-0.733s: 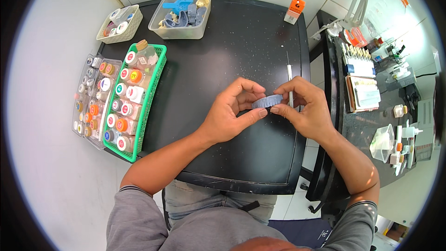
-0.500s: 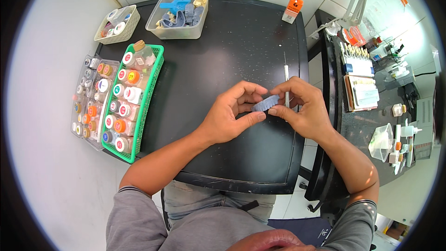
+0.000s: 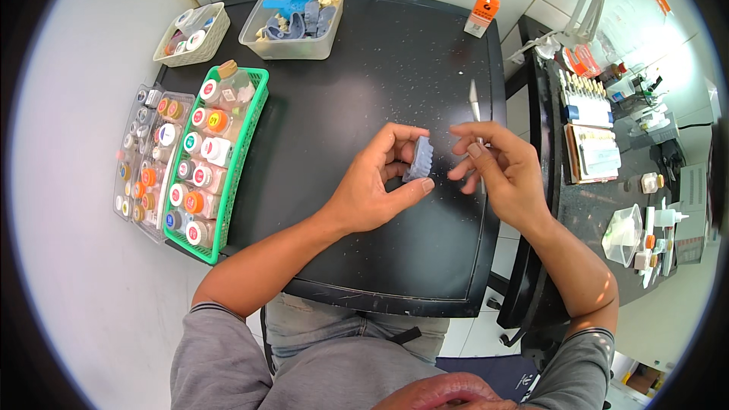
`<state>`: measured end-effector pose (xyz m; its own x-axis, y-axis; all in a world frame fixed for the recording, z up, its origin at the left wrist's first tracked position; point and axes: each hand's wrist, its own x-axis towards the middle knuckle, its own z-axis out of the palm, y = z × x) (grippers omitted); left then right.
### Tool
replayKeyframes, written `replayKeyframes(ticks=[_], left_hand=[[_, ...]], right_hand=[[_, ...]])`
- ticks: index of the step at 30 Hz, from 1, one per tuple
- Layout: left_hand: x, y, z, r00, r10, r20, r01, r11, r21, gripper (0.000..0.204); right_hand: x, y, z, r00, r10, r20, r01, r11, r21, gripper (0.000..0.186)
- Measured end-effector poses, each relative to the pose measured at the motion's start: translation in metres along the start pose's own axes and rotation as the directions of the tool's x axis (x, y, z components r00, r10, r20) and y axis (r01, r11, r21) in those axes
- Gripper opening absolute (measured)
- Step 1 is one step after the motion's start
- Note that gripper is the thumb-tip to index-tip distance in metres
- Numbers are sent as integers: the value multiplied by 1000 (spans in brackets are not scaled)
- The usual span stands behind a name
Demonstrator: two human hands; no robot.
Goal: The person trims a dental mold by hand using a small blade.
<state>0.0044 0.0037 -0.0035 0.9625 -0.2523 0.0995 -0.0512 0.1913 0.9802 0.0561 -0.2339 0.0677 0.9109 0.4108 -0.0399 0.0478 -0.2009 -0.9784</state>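
Over the black table, my left hand (image 3: pixel 380 182) pinches a small blue-grey dental model (image 3: pixel 420 159) between thumb and fingers. A row of tooth shapes along it faces right. To its right, my right hand (image 3: pixel 497 171) is apart from the model, with a slim silver knife (image 3: pixel 474 99) held in its fingers. The knife's pointed blade sticks up toward the far side of the table; its lower end shows below the fingers.
A clear tub (image 3: pixel 292 45) of blue-grey and cream casts and a blue tray stands at the back. Bottles fill a green basket (image 3: pixel 262 99) at left, beside a clear rack (image 3: pixel 137 137). An orange-white box (image 3: pixel 481 15) stands far right; a side counter (image 3: pixel 585 220) holds shade guides.
My right hand has let go of the dental model and moved slightly right. The model has turned more upright in my left hand. The knife's wide blade now shows instead of a thin tip.
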Motion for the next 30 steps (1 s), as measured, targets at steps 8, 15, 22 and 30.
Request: replayKeyframes(ticks=[8, 15, 22, 30], left_hand=[[0, 1, 2, 998, -50, -30, 47, 993, -106, 65], [-5, 14, 1, 994, -106, -32, 106, 994, 3, 62], [-5, 12, -2, 996, -84, -30, 85, 994, 61, 68], [-6, 8, 1, 999, -31, 6, 30, 992, 120, 73]], right_hand=[[-3, -6, -4, 999, -39, 1, 39, 993, -114, 24], [-7, 0, -4, 995, -48, 89, 61, 985, -160, 18], [-8, -5, 0, 989, -71, 126, 103, 959, -264, 15], [-11, -8, 6, 944, -279, 177, 326, 877, -354, 13]])
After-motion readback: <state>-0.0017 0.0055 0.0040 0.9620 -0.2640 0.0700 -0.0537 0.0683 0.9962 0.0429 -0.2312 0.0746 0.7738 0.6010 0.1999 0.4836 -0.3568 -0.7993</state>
